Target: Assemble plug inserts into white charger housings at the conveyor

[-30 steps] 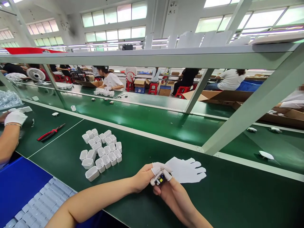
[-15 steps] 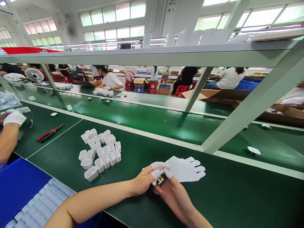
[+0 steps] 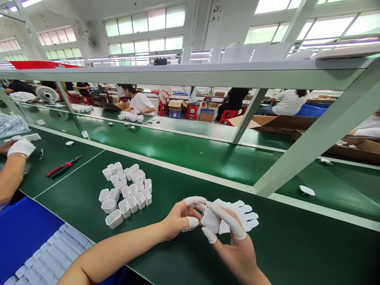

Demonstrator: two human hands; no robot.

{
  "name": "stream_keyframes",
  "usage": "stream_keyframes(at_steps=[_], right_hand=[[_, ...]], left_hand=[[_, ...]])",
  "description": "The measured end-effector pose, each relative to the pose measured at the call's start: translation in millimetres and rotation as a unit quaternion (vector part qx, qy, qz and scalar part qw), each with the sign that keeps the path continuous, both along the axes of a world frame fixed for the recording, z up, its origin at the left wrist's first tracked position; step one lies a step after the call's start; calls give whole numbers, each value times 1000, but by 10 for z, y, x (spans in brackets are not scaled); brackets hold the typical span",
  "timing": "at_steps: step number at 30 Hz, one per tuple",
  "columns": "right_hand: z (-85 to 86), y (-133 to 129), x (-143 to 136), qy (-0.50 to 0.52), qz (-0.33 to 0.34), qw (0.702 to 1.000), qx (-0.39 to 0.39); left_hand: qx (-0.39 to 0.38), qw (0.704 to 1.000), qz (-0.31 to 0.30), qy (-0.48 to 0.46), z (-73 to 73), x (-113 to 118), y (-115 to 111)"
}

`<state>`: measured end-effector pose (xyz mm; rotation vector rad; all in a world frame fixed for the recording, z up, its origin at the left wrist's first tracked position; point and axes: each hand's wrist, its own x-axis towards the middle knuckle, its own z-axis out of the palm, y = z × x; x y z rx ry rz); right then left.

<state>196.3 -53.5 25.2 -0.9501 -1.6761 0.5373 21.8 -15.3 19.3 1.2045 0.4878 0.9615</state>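
Observation:
A white plastic part (image 3: 211,221) with a smooth, rounded face is held above the green worktop. My right hand (image 3: 234,237) grips it between thumb and fingers, with white finger cots on. My left hand (image 3: 181,217), also in white finger cots, has its fingertips curled at the part's left edge. The left thumb sits lower and apart from the part; what is behind it is hidden. Just beyond my hands a flat white glove (image 3: 247,215) lies on the worktop. To the left stand several white plastic cups (image 3: 121,198) in a cluster.
Red-handled pliers (image 3: 63,167) lie at the left, near a co-worker's gloved hand (image 3: 20,148). A blue bin (image 3: 26,225) with pale blocks stands at the lower left. Beyond the worktop runs a green conveyor belt (image 3: 178,148); a slanted metal post (image 3: 297,154) rises on the right.
The small part has turned, so its dark and yellow inner components no longer show and a white face does. My right hand has shifted up and right; the hands are farther apart.

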Motion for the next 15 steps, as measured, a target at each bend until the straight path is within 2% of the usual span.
stream_keyframes(at_steps=[2,4,8,15], right_hand=[[-25,42,58,-102,-2,990,94],[-32,87,81,-145,-5,983,114],[-27,161,76,-149,-13,984,94],[-64,124,16,-53,32,998,-24]], left_hand=[[-103,991,-78,-28,32,25,-5],[-124,988,-91,-19,59,37,-8],[-129,990,-61,-16,74,50,-17],[-142,984,-102,-22,85,72,-29]])
